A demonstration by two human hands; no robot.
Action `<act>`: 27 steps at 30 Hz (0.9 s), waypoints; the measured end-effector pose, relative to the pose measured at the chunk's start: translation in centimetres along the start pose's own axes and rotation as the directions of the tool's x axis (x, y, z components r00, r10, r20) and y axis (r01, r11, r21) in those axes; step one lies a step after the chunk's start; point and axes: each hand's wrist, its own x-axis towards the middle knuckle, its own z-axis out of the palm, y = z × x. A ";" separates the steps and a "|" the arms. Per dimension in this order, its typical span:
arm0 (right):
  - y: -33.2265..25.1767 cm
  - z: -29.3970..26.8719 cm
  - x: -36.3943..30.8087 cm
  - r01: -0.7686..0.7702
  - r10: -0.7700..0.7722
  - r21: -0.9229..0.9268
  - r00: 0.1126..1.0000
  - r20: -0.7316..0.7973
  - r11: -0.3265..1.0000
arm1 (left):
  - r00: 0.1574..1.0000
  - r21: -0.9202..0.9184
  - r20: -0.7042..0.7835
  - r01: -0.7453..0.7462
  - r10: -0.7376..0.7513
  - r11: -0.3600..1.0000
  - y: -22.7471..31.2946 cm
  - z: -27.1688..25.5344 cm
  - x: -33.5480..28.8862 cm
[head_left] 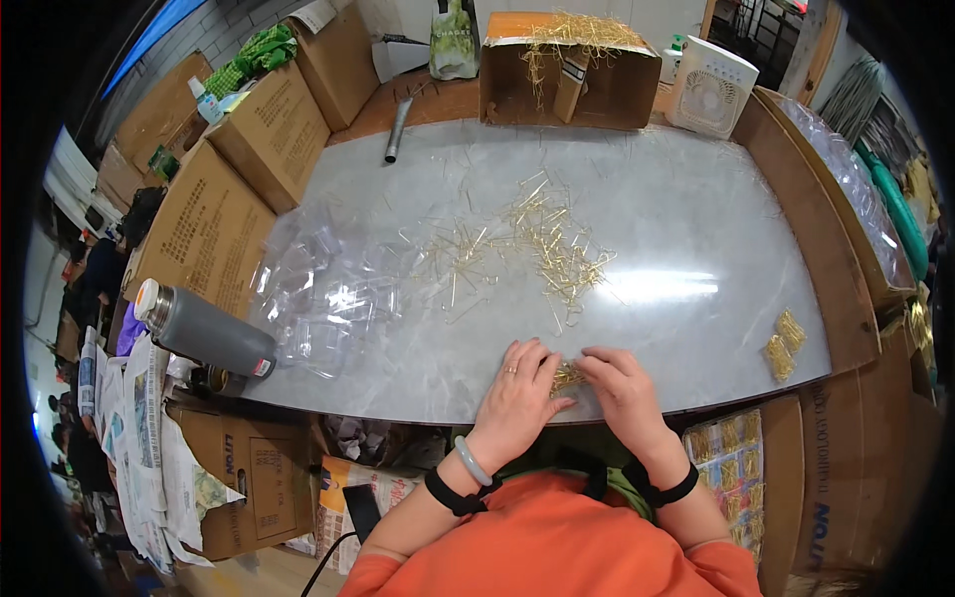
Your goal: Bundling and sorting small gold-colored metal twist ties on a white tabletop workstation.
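With the grey marbled tabletop (711, 224) as the dial, a dark grey cylindrical bottle with a pale, orange-centred cap (214, 328) lies tilted between 8 and 9 o'clock. Just beside it, at 9, spreads a heap of clear, glossy plastic packaging (328, 289). A dull grey metal tube (398, 131) lies between 10 and 11.

Just left of 6 is the left hand (515, 393), its thumb and bent fingers appearing to grasp a small, tangled-looking bundle of gold-coloured wire hooks (567, 377), which sits at 6, near the table's front edge. Up the dial, around the centre, lies a loose scatter of the same gold wire hooks (562, 244). Just right of 6, the right hand (622, 390) bends its fingertips to the bundle's other side; whether they grip or merely press, I cannot tell.

At 4 rest two compact gold wire bundles (784, 348), well apart from the hands.

The step in hand looks like gathering and evening up the bundle; the next move calls for steady pressure from both sides.
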 end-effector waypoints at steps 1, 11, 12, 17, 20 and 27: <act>0.1 0.2 -0.4 -0.047 0.048 0.025 0.998 -0.037 0.999 | 1.000 -0.002 -0.011 0.009 -0.009 1.000 0.0 0.1 -0.1; -0.9 -2.1 1.5 0.072 -0.047 -0.119 0.979 0.199 0.990 | 0.994 -0.267 0.081 0.091 -0.072 0.959 -1.1 -2.0 -0.1; -0.9 -2.0 1.6 0.086 -0.056 -0.126 0.973 0.222 0.988 | 0.997 -0.189 0.064 0.064 -0.052 0.980 -1.3 -2.8 -0.1; -0.4 -0.6 2.1 0.190 -0.172 -0.038 0.945 0.277 0.981 | 0.978 0.061 0.120 0.165 -0.171 0.984 -1.6 -5.1 -0.3; 0.5 0.5 2.4 0.167 -0.195 0.110 0.915 0.352 0.980 | 0.966 -0.014 0.164 0.207 -0.202 0.978 -1.9 -5.5 0.1; -0.6 0.5 1.6 0.226 -0.212 -0.037 0.951 0.227 0.974 | 0.943 -0.109 0.189 0.296 -0.273 0.949 -1.3 -4.2 0.0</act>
